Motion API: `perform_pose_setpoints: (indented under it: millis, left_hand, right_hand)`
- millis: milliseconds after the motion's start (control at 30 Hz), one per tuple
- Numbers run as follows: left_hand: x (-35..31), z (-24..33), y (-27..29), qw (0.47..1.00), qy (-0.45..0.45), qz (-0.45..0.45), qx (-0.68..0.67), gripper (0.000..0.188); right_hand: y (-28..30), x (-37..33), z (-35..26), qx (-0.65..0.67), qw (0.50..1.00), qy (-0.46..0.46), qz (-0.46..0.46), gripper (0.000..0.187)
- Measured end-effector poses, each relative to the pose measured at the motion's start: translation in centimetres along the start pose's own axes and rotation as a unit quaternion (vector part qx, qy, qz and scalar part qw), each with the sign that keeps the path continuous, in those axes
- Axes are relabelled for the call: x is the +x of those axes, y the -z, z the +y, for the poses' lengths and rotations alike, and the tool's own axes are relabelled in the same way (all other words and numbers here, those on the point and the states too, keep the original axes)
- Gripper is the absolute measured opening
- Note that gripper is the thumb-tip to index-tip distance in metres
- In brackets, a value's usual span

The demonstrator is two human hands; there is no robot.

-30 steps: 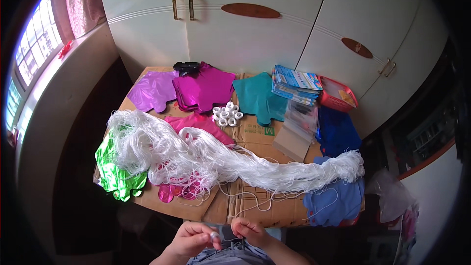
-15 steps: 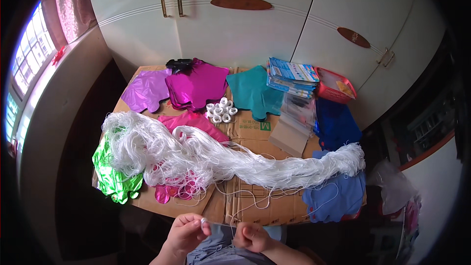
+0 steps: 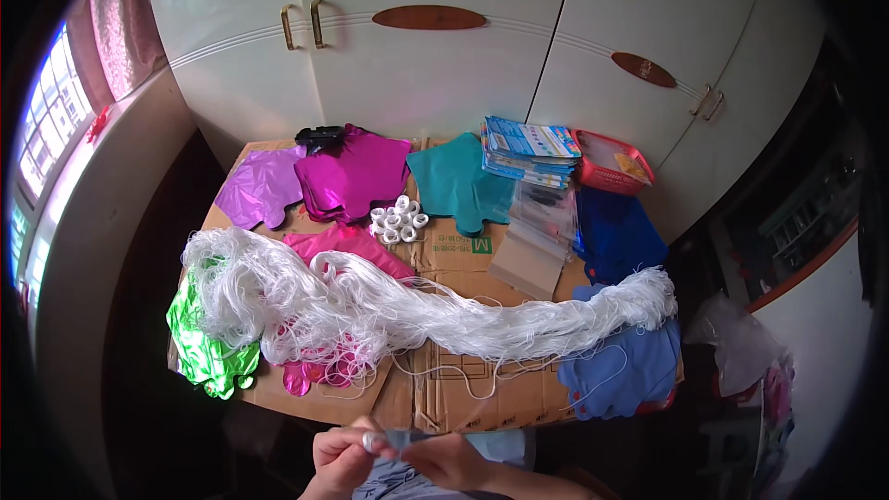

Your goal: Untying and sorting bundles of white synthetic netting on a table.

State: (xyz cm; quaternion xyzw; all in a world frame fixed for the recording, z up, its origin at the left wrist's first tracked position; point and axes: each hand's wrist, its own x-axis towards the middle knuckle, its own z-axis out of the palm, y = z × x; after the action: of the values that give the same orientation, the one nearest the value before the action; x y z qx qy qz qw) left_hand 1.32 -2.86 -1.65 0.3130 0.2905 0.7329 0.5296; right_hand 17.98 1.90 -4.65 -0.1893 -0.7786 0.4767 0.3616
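Observation:
My left hand (image 3: pixel 341 458) and my right hand (image 3: pixel 448 459) meet at the bottom edge, below the front of a cardboard-covered table (image 3: pixel 482 393). Both pinch a small pale, shiny piece (image 3: pixel 387 441) held between them; what it is stays unclear. Just beyond the hands lies a long heap of white string (image 3: pixel 389 301) running across the table from left to right. Loose strands trail toward the front edge near my hands.
Flat foil balloons lie about: green (image 3: pixel 206 352), purple (image 3: pixel 262 193), magenta (image 3: pixel 356 176), teal (image 3: pixel 458 183), pink (image 3: pixel 344 245), blue (image 3: pixel 619 370). Small white spools (image 3: pixel 398 220), a stack of printed packets (image 3: pixel 528 150), clear bags (image 3: pixel 537 236), a red basket (image 3: pixel 611 162). White cupboard doors (image 3: pixel 444 56) behind.
The view has tilted so the table sits lower in the picture. My hands have stayed together at the bottom edge, working the small piece between the fingers.

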Motion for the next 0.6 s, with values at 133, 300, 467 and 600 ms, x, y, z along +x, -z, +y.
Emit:
perform_pose_setpoints:
  millis: [133, 300, 467, 600]
  left_hand:
    - [2.3, 1.4, 0.6, 0.869, -0.039, -0.289, 0.400, 0.015]
    - [1.0, 1.0, -1.0, 0.981, -0.071, -0.122, 0.133, 0.016]
    - [2.4, 2.5, -0.4, 0.918, 0.007, -0.341, 0.200, 0.013]
    - [2.0, 1.8, -0.5, 0.893, -0.074, -0.134, 0.423, 0.010]
  right_hand:
    - [2.7, 0.7, -2.3, 0.107, 0.993, 0.025, 0.046, 0.011]
    - [0.5, 0.8, -1.7, 0.000, 0.996, 0.036, -0.078, 0.008]
    - [2.9, 1.7, -2.1, -0.029, 0.998, 0.054, 0.030, 0.011]
    - [2.0, 1.5, -2.3, -0.037, 0.995, 0.085, -0.037, 0.013]
